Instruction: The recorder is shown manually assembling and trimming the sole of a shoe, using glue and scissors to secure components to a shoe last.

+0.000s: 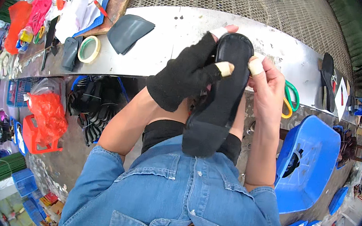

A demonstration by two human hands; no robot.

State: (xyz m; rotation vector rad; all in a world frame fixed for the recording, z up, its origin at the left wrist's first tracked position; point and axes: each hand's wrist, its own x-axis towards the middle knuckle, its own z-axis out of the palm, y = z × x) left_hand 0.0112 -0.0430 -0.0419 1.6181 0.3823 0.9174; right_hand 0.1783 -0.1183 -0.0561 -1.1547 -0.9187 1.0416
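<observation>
The black shoe sole [224,98] is held above the lap [172,127] and table [166,44], gripped by the gloved left hand [186,74], its right rim pinched by the right hand [268,85]; shaping looks done, edge work seemingly unfinished; the underside and some left fingers are hidden, any seam too dark to make out

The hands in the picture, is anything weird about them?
Yes, they don't match: the left hand wears a black glove with open fingertips, but the right hand has no glove. Both thumbs also have pale wrappings. The black shoe-shaped piece they hold shows no obvious damage.
</observation>
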